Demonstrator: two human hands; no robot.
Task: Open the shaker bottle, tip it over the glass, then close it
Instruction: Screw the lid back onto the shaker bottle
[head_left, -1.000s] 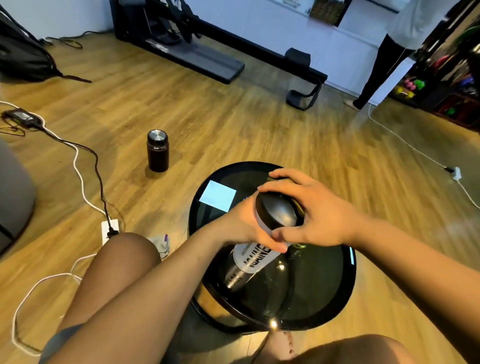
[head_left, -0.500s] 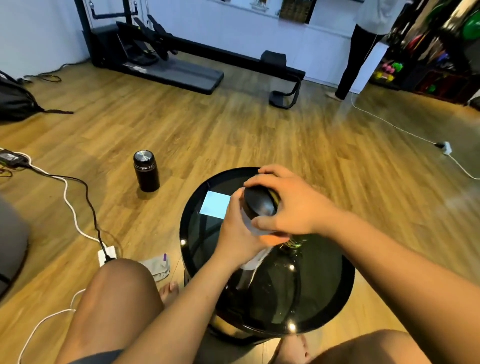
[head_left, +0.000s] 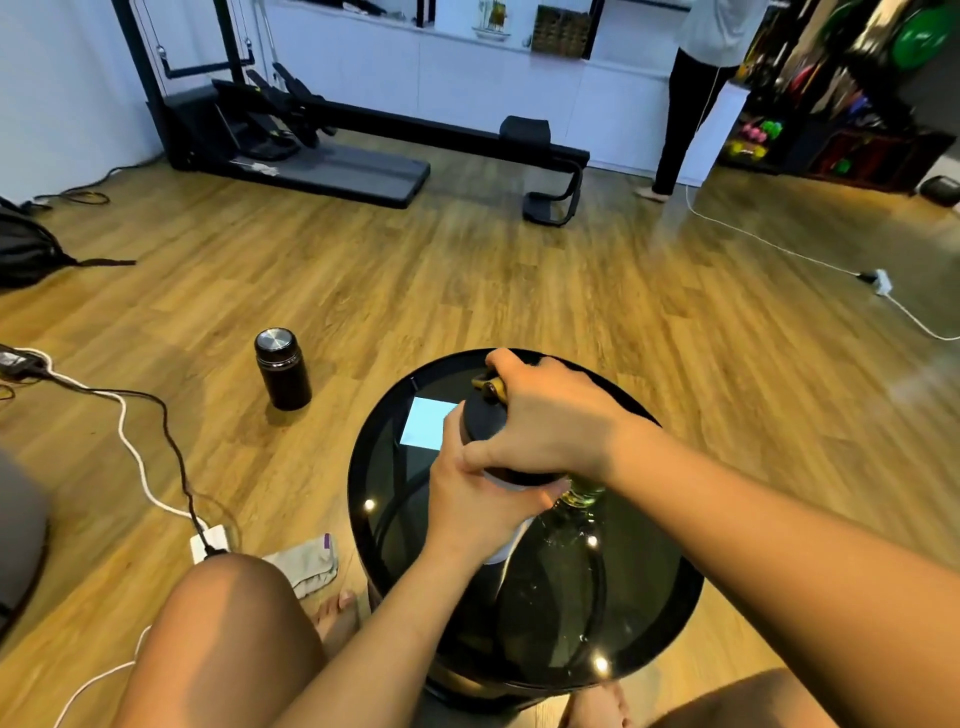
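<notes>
Wooden floor (head_left: 519, 291) surrounds the round black glass surface (head_left: 370, 519) where we work. Our left hand (head_left: 467, 504) wraps the shaker bottle (head_left: 500, 552) near the surface's centre. Our right hand (head_left: 545, 421), reaching in from 4 o'clock, clamps over the lid (head_left: 480, 423), fingers curled round its edge. The glass (head_left: 582, 496) stands just beside the bottle at 3 o'clock, partly hidden under our right wrist. A pale blue note (head_left: 423, 428) lies at 10 o'clock, and a dark flask (head_left: 282, 369) stands on the floor beyond. We see a black lid and a pale body, mostly covered.
</notes>
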